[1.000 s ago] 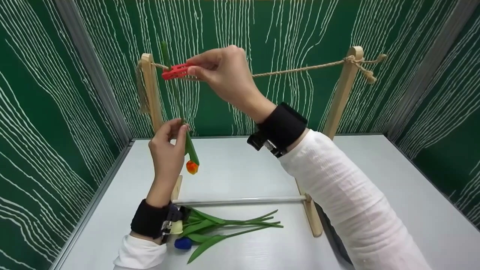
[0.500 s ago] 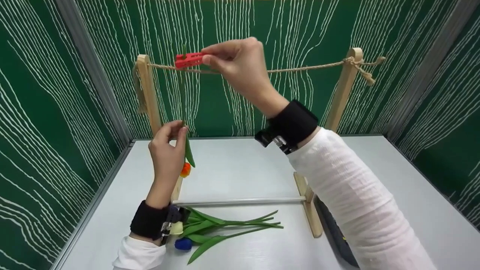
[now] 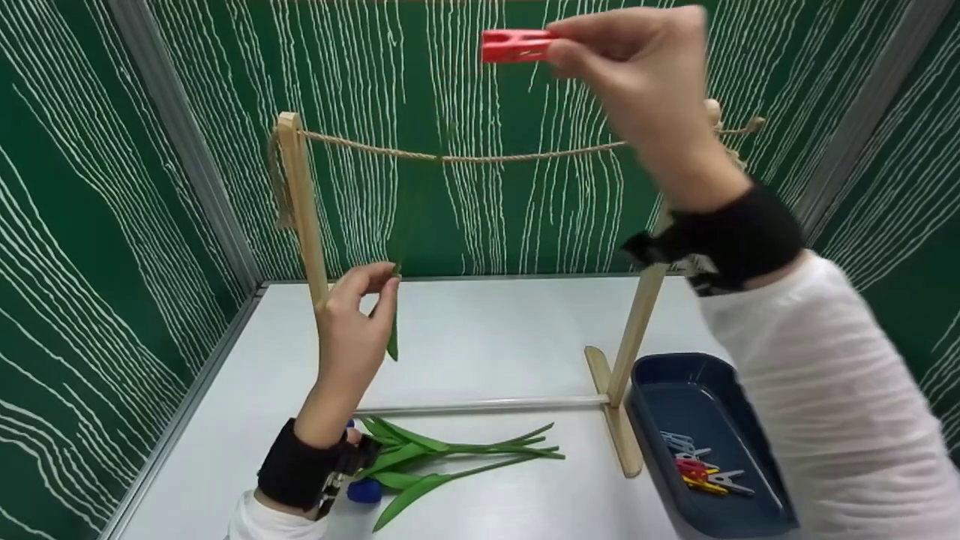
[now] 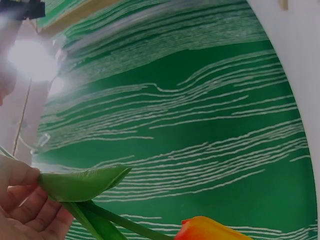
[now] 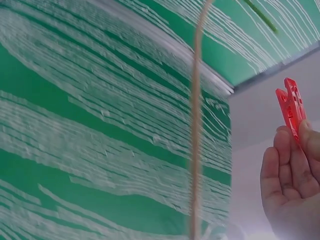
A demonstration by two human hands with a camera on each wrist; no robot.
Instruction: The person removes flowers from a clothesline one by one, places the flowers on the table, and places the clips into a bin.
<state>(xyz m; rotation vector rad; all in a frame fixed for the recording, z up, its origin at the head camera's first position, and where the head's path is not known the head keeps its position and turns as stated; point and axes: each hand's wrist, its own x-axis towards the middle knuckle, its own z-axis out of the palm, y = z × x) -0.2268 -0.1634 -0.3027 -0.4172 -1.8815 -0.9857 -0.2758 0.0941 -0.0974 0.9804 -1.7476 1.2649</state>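
My left hand [image 3: 351, 326] pinches an orange artificial tulip [image 4: 212, 229] by its stem, bloom downward. A green leaf [image 3: 393, 346] shows below the fingertips, while the bloom is hidden in the head view. The thin stem rises toward a twine rope [image 3: 525, 157], blurred against the green wall. Up above the rope and to the right, my right hand [image 3: 652, 82] pinches a red clothespin [image 3: 516, 46] between thumb and index finger. The clothespin is apart from both stem and rope. In the right wrist view, its jaw end points upward with nothing between the tips.
The rope spans two wooden posts [image 3: 300, 202], joined low down by a pale rod [image 3: 487, 403]. Several tulips [image 3: 427, 454] lie in front, a blue bloom [image 3: 364, 491] among them. At right, a dark blue tray [image 3: 690, 375] holds more clothespins [image 3: 701, 469].
My right hand has drawn the red clothespin off the rope and stem, moving up and right. The left hand has shifted slightly right and down with the tulip. The tray has come into view.
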